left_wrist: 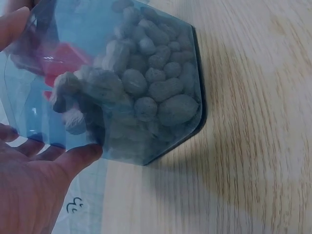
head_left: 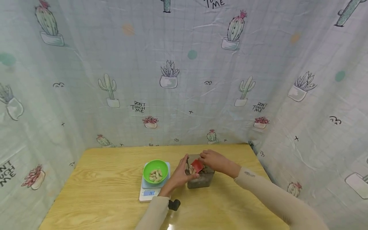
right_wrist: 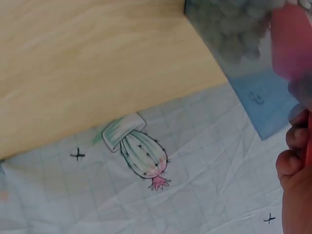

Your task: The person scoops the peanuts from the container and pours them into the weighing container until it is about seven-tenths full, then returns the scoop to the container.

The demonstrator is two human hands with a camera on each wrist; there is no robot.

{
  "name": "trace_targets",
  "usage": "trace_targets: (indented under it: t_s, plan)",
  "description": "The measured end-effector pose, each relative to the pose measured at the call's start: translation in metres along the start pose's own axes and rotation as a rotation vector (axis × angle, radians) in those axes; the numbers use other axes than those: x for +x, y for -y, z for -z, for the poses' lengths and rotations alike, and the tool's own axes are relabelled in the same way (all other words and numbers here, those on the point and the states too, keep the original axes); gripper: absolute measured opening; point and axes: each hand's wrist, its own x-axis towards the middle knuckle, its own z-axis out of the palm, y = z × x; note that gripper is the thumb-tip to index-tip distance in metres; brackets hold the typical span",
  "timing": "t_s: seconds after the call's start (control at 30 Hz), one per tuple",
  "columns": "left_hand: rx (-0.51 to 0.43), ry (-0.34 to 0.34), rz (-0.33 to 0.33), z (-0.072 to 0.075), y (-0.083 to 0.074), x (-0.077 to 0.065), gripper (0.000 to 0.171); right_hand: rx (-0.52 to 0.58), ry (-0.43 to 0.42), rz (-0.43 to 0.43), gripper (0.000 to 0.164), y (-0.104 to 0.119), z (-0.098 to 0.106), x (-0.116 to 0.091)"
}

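Note:
A clear, dark-tinted plastic container (head_left: pixel 199 183) of unshelled peanuts (left_wrist: pixel 161 83) stands on the table. My left hand (head_left: pixel 179 176) holds it at its left side, with the thumb on the near wall and the fingers along the left rim. From the right, my right hand (head_left: pixel 216 160) reaches over the rim and grips the handle of a red scoop (head_left: pixel 197 166). The scoop's head is inside the container, among the upper peanuts, as the left wrist view shows through the wall. In the right wrist view the fingers (right_wrist: pixel 292 163) curl round the red handle.
Left of the container is a white kitchen scale (head_left: pixel 142 196) with a lit display. On it sits a green bowl (head_left: pixel 147 171) holding several peanuts (head_left: pixel 156 175). A cactus-print curtain (head_left: pixel 184 95) hangs behind and beside the wooden table (head_left: pixel 115 179).

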Motion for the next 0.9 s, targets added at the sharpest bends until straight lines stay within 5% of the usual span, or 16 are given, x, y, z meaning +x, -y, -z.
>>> trace_targets:
  t_s: [0.2, 0.53, 0.9]
  plan:
    - [0.023, -0.038, -0.001, 0.005, -0.002, 0.000, 0.109, 0.170, -0.047, 0.011, 0.020, -0.003, -0.001, 0.003]
    - [0.011, 0.012, -0.023, 0.000, -0.003, 0.000, 0.113, 0.465, 0.007, -0.020, 0.006, -0.012, 0.009, -0.010]
    - [-0.005, 0.008, -0.022, 0.000, -0.003, -0.002, 0.111, 0.258, 0.000, -0.034, 0.010, 0.004, 0.010, -0.008]
